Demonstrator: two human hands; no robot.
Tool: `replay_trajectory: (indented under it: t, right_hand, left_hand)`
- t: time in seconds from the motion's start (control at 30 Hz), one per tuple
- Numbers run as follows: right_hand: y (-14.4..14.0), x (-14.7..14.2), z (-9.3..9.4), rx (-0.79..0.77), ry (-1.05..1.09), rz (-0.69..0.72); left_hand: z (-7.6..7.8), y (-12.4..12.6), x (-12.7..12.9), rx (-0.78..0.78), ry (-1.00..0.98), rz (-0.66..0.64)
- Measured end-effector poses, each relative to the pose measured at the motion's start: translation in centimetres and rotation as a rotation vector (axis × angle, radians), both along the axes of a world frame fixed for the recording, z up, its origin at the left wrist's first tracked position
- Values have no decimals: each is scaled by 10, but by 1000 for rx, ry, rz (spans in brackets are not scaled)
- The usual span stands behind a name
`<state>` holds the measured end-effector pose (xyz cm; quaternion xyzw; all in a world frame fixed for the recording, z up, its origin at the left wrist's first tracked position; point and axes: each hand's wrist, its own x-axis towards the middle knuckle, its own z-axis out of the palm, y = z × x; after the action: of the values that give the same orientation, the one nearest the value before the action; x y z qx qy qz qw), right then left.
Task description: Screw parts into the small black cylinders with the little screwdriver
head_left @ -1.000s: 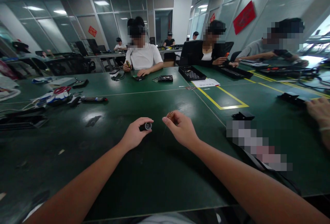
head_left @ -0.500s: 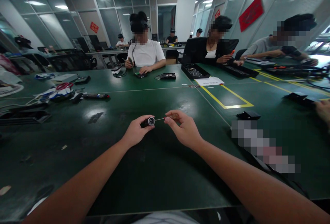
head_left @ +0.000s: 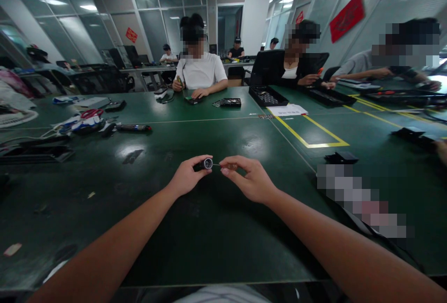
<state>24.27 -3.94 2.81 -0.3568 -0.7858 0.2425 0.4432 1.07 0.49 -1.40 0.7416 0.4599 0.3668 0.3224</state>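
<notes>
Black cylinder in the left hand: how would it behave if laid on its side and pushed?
The black cylinder would probably roll, since its end looks round. It may also slide easily, as the green table has a glossy sheen. It seems stiff: its rim looks undistorted in the grip of the left hand.

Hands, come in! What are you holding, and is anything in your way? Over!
Left hand: gripping black tube. Right hand: holding screwdriver, shaft toward tube. Between hands, only that shaft visible; contact with tube unclear.
</notes>
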Motion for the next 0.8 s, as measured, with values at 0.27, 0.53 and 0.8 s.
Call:
replay_trajectory:
  t: [0.27,0.53,0.8]
  right_hand:
    - [-1,0,3,31,-16,139]
    - [-3,-3,2,-85,-7,20]
    - [10,-1,-6,-334,253,-19]
  left_hand:
    - [1,-1,0,14,-1,-24]
    - [1,-1,-1,15,7,-35]
    - [5,-4,2,20,86,-25]
